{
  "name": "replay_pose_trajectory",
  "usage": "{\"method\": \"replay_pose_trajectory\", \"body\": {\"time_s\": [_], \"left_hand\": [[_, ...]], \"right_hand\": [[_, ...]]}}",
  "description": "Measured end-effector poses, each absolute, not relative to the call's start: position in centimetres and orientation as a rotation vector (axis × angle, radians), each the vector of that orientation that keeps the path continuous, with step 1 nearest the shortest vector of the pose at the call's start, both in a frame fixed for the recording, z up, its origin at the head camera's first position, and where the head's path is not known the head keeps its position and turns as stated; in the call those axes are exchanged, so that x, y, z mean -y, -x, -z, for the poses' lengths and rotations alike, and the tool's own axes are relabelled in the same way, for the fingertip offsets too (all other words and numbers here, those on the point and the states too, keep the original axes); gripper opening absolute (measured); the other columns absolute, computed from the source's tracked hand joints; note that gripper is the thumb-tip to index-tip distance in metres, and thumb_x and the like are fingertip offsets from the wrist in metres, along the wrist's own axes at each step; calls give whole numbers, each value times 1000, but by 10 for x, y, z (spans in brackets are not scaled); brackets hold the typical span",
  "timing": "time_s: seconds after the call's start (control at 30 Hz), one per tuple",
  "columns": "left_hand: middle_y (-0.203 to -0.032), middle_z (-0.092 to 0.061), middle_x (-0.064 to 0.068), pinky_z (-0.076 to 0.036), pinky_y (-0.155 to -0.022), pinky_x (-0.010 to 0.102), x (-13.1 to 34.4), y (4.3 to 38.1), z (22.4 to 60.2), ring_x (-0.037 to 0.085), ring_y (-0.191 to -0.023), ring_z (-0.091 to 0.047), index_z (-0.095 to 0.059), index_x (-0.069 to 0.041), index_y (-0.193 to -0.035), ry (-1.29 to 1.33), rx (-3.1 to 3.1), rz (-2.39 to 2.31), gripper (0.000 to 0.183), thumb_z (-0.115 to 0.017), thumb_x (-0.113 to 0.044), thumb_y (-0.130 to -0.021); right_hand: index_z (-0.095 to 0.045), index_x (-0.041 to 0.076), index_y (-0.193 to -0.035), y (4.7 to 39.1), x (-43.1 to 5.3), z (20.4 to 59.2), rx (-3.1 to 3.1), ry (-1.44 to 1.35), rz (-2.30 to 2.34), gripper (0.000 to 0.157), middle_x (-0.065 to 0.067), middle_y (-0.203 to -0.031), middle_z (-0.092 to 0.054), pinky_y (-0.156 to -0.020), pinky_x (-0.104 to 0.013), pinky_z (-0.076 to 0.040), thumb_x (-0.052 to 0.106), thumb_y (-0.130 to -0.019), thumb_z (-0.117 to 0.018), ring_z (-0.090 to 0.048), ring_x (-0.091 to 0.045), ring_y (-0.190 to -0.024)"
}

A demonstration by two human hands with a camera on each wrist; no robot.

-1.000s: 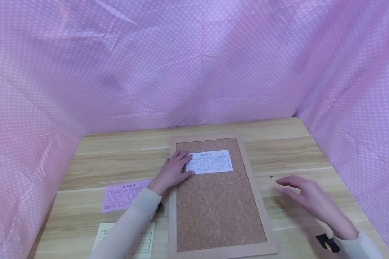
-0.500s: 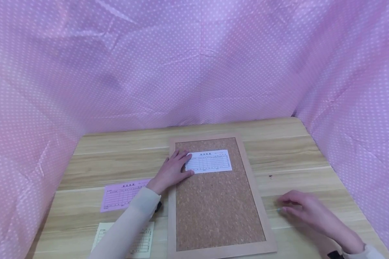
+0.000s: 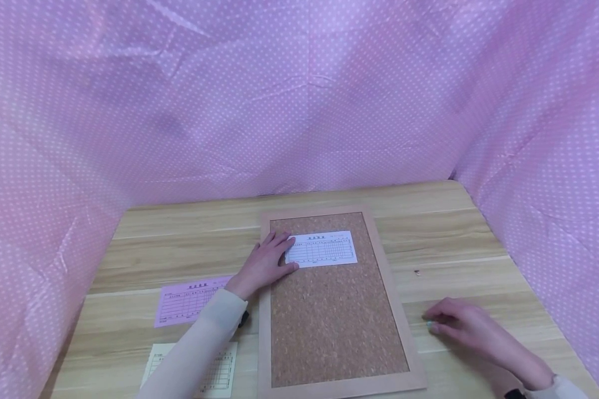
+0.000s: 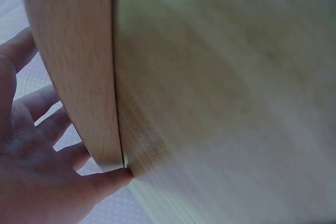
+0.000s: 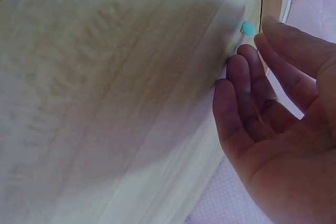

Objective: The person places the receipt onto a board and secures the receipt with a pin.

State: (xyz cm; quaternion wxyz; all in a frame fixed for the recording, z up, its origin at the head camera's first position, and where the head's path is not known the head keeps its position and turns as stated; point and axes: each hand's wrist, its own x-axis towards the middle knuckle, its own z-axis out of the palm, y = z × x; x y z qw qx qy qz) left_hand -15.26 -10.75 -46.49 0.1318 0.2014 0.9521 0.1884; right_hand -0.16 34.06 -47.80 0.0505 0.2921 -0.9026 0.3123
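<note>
Teal pin (image 5: 248,28) | right hand (image 3: 471,331): fingers loosely bent beside it, gripping nothing | left hand (image 3: 264,265): fingers spread at white slip (image 3: 325,249)

Pink dotted cloth (image 3: 299,100), wood-grain tabletop (image 3: 189,238)

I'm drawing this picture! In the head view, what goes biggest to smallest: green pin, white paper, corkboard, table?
1. Table
2. Corkboard
3. White paper
4. Green pin, just a tiny speck
</note>
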Motion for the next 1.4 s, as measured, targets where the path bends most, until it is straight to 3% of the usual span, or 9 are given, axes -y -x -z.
{"method": "replay_pose_trajectory", "body": {"time_s": [0.43, 0.9, 1.23, 1.4], "left_hand": [[-168, -30, 8, -22, -118, 70, 108, 153, 465, 36, -157, -14, -45, -12, -157, -598, -2775, -559, 73, -69, -46, -97], [-169, -27, 4, -18, -120, 67, 109, 152, 464, 34, -158, -11, -44, -13, -158, -570, -2762, -567, 72, -68, -46, -98], [-169, -28, 4, -18, -120, 68, 110, 151, 464, 34, -158, -11, -44, -13, -158, -578, -2762, -582, 72, -68, -46, -98], [-169, -28, 4, -18, -120, 69, 109, 151, 462, 35, -158, -12, -43, -12, -158, -583, -2757, -590, 72, -69, -44, -98]], "right_hand": [[-73, 16, -91, 6, -337, 482, 2783, -924, -906, 29, 10, -85, -69, -61, -22, -54, -3, -72, -86, -60, 3, -76], [-73, 19, -89, 13, -333, 476, 2745, -940, -886, 33, 12, -84, -71, -66, -16, -53, -5, -71, -86, -66, 0, -77], [-73, 21, -98, 32, -300, 445, 2757, -929, -1039, 28, 13, -94, -73, -75, -20, -57, -3, -83, -79, -69, -5, -86], [-74, 22, -98, 46, -281, 437, 2717, -941, -1049, 30, 14, -95, -73, -76, -22, -57, -4, -83, -80, -68, -4, -87]]}}
